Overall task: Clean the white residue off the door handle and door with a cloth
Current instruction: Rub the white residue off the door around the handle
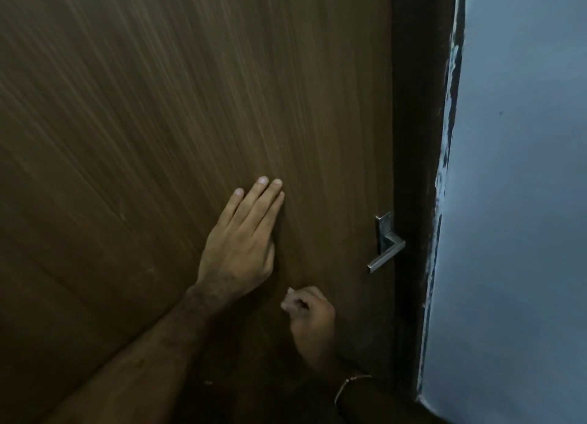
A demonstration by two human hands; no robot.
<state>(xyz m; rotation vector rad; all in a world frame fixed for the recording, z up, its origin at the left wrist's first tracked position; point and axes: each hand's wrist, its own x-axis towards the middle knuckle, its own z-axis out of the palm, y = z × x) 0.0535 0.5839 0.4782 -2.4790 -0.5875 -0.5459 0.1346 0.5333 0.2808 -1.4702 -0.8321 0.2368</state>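
Note:
A brown wood-grain door (158, 105) fills most of the view. Its metal lever handle (386, 244) sits near the door's right edge. My left hand (241, 242) lies flat against the door, fingers together and pointing up, left of the handle. Lower down, my right hand (313, 318) is closed into a loose fist close to the door, below and left of the handle. A small pale bit (289, 291) shows at its fingertips; I cannot tell whether it is a cloth. No white residue stands out on the dim door.
A dark door frame (416, 169) runs down the right of the door. Beyond it is a pale blue wall (514, 201) with ragged white paint along the frame's edge (444, 156). A thin bracelet (349, 384) circles my right wrist.

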